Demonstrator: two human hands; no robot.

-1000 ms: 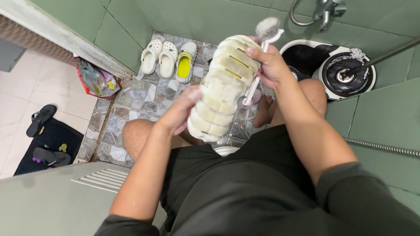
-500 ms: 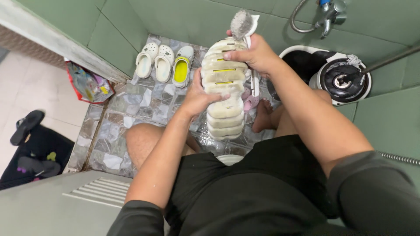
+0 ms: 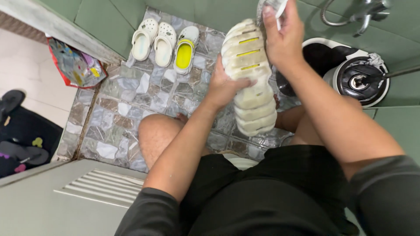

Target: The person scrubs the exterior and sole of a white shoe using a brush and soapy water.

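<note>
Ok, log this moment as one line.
left hand: holds shoe sole-up | right hand: grips brush at toe | stone floor

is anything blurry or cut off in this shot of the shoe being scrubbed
Head view: the brush in the right hand is smeared and cut by the top edge; the shoe in the left hand is sharp; lighting is even, with soft shine on the wet floor.

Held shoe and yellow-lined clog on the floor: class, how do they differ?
The held shoe is up in the left hand, sole showing; the yellow-lined clog lies on the stone floor, opening up. The shoe looks longer, with a ridged sole; the clog shows holes at its toe. Both are pale.
</note>
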